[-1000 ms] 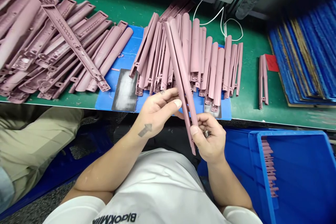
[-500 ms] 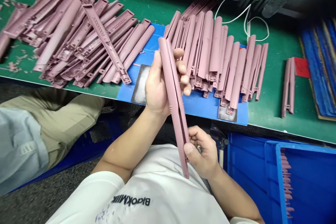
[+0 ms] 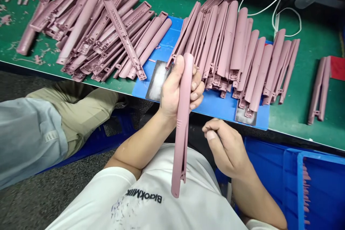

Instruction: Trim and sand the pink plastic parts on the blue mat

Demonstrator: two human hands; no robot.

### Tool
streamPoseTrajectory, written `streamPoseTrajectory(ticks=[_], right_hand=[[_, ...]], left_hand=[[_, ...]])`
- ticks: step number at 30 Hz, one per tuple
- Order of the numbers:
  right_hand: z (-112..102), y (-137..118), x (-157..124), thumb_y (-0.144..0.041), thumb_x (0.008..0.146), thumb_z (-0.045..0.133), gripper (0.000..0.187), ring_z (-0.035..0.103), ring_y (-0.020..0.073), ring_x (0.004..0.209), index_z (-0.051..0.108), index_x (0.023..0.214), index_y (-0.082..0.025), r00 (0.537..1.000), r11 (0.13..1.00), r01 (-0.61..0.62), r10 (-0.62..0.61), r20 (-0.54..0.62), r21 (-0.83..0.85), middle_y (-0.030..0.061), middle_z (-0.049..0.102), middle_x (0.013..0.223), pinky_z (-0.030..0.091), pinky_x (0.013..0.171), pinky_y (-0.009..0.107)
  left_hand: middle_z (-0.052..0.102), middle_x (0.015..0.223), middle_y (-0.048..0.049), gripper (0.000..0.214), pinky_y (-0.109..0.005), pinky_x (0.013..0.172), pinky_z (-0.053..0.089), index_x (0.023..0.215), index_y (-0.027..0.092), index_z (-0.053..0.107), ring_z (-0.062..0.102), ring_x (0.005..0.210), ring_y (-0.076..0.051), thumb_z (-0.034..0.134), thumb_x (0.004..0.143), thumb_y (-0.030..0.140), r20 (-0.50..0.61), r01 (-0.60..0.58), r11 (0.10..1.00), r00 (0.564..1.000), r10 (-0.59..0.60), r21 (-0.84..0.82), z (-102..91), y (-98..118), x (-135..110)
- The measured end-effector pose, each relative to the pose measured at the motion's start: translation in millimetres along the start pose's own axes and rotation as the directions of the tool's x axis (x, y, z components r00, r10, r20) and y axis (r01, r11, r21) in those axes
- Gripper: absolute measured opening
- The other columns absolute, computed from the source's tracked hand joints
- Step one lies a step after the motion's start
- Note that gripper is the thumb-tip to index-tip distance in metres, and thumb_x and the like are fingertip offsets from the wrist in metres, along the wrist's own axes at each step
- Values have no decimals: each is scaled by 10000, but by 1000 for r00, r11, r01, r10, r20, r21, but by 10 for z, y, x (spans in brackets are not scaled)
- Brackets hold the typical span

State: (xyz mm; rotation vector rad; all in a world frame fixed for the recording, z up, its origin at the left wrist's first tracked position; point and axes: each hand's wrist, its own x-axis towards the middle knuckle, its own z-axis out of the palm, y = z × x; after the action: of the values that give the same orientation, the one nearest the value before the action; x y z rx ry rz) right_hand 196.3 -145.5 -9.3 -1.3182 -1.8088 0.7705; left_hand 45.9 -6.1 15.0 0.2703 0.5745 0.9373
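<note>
Left hand (image 3: 172, 97) closed firmly round 1 long pink plastic molding (image 3: 183, 122). Forearm angles up from lower left, wrist bent slightly. Fingertips (image 3: 194, 95) wrap round the right side, thumb (image 3: 178, 66) lies on the left, near the molding's rounded top end. Molding stands nearly upright, tilted slightly, lower end hanging in front of the person's white T-shirt (image 3: 151, 201), above the lap.

Right hand (image 3: 225, 147) is empty as far as visible, half open, fingers loosely curled. It sits just right of the molding, not touching it.

Beyond the hands: green bench mat (image 3: 296, 122) with 2 piles of pink moldings. Left pile (image 3: 107, 39) lies partly on the mat, right pile (image 3: 237, 50) mostly on a blue sheet (image 3: 215, 107). 2 dark abrasive pads (image 3: 157, 81) sit on that sheet, the nearer one partly behind the left hand. Separate pair of moldings (image 3: 319, 90) lies far right beside a red card (image 3: 338, 68). White cable (image 3: 280, 14) loops behind the right pile.

Lower right: blue crate (image 3: 320, 190) with pink parts (image 3: 306, 190) along its inner wall. Lower left: another person's khaki-clad leg (image 3: 78, 115).
</note>
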Motion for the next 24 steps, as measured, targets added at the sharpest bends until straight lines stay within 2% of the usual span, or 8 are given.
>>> streamPoseTrajectory(ticks=[3,5,9,15,24], right_hand=[[53,-4,116,-116,1102,561,209,681,187,878,663,1259,-208,981,972,154,-172,-93,-175,67,739,994,551,820,321],[107,10,175,-112,1089,598,244,696,208,874,672,1305,-199,966,947,196,-231,-114,-256,82,768,993,562,822,344],[170,37,249,-96,1054,658,244,720,225,856,677,1278,-192,938,910,237,-305,-163,-339,96,803,1000,571,807,368],[217,37,273,-41,1017,690,261,738,207,909,714,1204,-221,914,898,226,-330,-238,-377,90,788,1036,569,810,345],[242,-50,160,-27,984,712,250,698,170,797,724,1147,-216,917,883,267,-356,-180,-387,66,793,967,487,733,316]], left_hand=[[457,586,40,626,-180,319,342,777,205,563,422,401,-78,407,1120,705,-12,0,1000,1000,0,18,15,-12,-20],[453,578,41,637,-189,334,364,766,200,570,416,398,-78,373,1137,679,11,-10,999,1000,10,32,10,-21,-17],[447,575,41,646,-199,377,395,746,196,568,424,402,-78,341,1155,641,38,-15,999,999,13,48,-16,-49,-2],[448,566,39,642,-206,420,402,732,192,555,436,397,-77,289,1185,560,51,5,999,999,-7,44,-33,-82,12],[457,575,36,679,-207,409,397,756,183,585,439,403,-76,262,1175,608,35,-9,1000,999,9,11,-33,-48,-23]])
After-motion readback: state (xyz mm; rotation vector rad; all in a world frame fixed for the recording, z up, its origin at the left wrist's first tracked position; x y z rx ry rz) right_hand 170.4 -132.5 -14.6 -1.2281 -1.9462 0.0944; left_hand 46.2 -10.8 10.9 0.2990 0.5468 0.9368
